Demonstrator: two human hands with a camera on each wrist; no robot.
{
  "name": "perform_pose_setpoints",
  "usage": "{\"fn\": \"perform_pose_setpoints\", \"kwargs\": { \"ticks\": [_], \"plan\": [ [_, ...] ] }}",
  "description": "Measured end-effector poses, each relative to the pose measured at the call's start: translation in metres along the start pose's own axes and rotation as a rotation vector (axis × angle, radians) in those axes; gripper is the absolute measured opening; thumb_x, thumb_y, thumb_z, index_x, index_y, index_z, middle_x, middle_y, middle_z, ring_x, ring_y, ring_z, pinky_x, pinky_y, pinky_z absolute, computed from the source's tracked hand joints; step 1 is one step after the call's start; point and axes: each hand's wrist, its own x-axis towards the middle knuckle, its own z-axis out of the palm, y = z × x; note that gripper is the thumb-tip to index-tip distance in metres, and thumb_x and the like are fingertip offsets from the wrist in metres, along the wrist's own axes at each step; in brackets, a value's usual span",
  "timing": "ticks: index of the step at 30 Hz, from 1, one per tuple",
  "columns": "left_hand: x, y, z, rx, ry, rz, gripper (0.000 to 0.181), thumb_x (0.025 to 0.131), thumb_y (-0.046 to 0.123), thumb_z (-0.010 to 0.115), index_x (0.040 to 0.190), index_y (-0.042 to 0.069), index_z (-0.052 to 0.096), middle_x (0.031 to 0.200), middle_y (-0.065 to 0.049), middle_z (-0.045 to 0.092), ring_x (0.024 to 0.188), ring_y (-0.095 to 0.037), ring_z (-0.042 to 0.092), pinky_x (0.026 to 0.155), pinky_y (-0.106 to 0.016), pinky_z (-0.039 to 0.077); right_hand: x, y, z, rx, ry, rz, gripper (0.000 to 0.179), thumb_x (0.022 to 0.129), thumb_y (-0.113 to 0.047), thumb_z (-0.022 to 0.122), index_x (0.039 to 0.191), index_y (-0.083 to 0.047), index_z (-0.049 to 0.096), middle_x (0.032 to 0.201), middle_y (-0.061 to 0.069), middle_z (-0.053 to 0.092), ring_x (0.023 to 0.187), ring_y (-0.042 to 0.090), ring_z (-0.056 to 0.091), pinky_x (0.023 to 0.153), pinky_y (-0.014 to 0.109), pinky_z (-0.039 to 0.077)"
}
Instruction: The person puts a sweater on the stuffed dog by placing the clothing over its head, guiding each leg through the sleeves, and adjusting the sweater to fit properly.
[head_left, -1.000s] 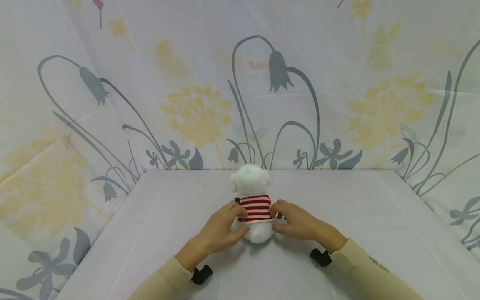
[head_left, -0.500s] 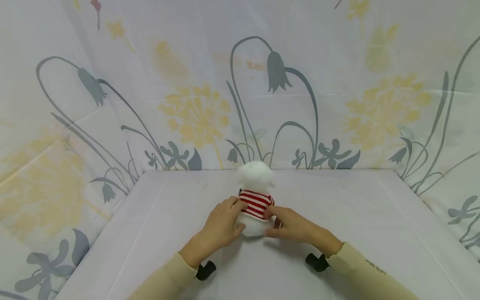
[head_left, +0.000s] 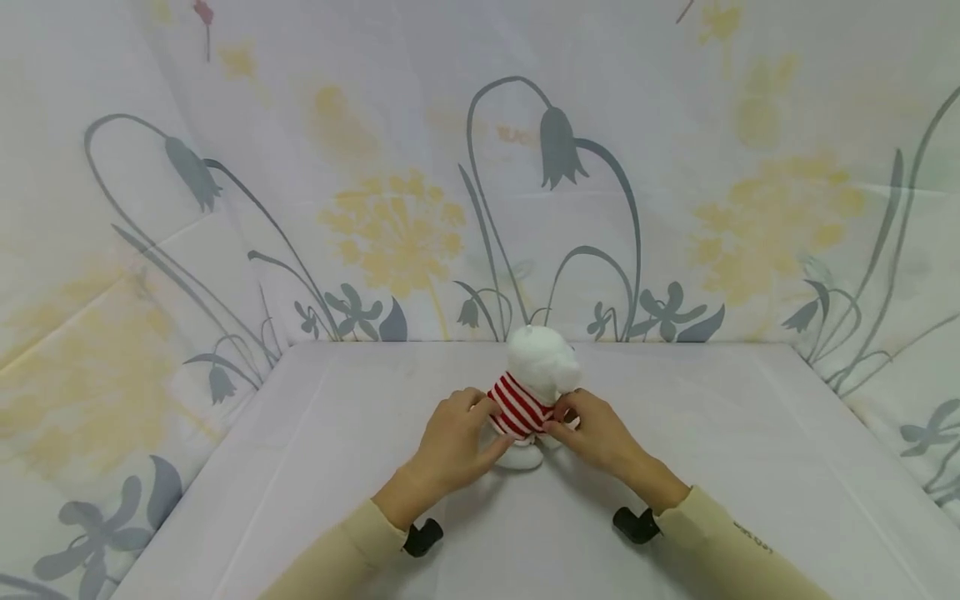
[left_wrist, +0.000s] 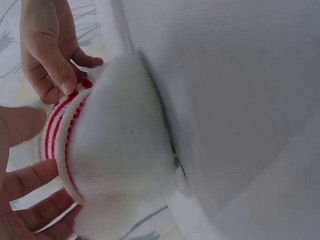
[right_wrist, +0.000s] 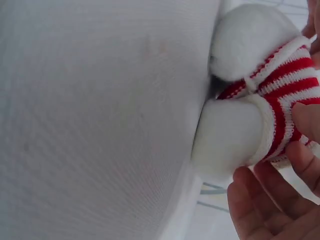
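Note:
A white plush toy (head_left: 542, 360) in a red-and-white striped knit top stands on the white table, turned partly to the right in the head view. At its left side, my left hand (head_left: 457, 437) holds it, fingertips on the striped knit and thumb lower near the hem. My right hand (head_left: 600, 433) pinches the top at the other side with thumb and forefinger. In the right wrist view the striped top (right_wrist: 290, 90) reaches down to two white rounded legs (right_wrist: 232, 137). The plush toy's white lower body (left_wrist: 120, 130) fills the middle of the left wrist view.
The white-covered table (head_left: 360, 375) meets a hanging cloth (head_left: 405, 125) printed with grey bellflowers and yellow blooms at its back and sides. Black wrist cameras (head_left: 636, 525) sit at both cuffs of the beige sleeves (head_left: 720, 533).
The plush toy has turned from its back view toward the right, bringing a leg into sight. My right hand has moved from beside it to a pinch on the knit top.

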Motion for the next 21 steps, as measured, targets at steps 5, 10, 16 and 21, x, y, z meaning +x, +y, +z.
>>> {"fn": "perform_pose_setpoints", "kwargs": {
  "ticks": [5, 10, 16, 21],
  "plan": [
    [0.005, 0.006, 0.005, 0.036, 0.032, -0.048, 0.028, 0.076, 0.029, 0.080, 0.086, 0.011, 0.061, 0.085, -0.002, 0.055, 0.072, -0.016, 0.051, 0.062, -0.030, 0.041, -0.001, 0.001, 0.002, 0.008, -0.018, 0.033, 0.010, 0.090, -0.023, 0.067, 0.088, -0.016, 0.060, 0.090, -0.006, 0.065, 0.095, 0.021, 0.062, 0.085, 0.045, 0.049],
    [0.009, 0.006, 0.008, 0.088, 0.024, -0.040, 0.032, 0.072, 0.026, 0.083, 0.086, 0.011, 0.059, 0.084, -0.001, 0.052, 0.073, -0.018, 0.051, 0.062, -0.033, 0.041, -0.003, 0.002, 0.004, 0.012, -0.013, 0.044, 0.012, 0.090, -0.025, 0.067, 0.092, -0.015, 0.060, 0.089, -0.007, 0.065, 0.097, 0.022, 0.062, 0.085, 0.046, 0.048],
    [0.017, -0.008, 0.011, 0.131, 0.019, -0.023, 0.029, 0.070, 0.012, 0.082, 0.089, 0.010, 0.061, 0.089, -0.003, 0.057, 0.082, -0.023, 0.055, 0.068, -0.037, 0.044, -0.007, -0.001, 0.006, 0.037, -0.044, 0.041, 0.014, 0.088, -0.025, 0.069, 0.093, -0.014, 0.062, 0.094, -0.004, 0.067, 0.097, 0.021, 0.062, 0.084, 0.045, 0.049],
    [0.021, -0.017, 0.012, 0.108, 0.026, -0.048, 0.027, 0.070, 0.008, 0.080, 0.092, 0.010, 0.063, 0.093, -0.004, 0.059, 0.086, -0.024, 0.056, 0.072, -0.040, 0.045, -0.010, -0.003, -0.006, 0.035, -0.129, 0.014, 0.016, 0.089, -0.031, 0.067, 0.093, -0.016, 0.064, 0.098, -0.004, 0.067, 0.099, 0.022, 0.062, 0.084, 0.045, 0.049]
  ]
}}
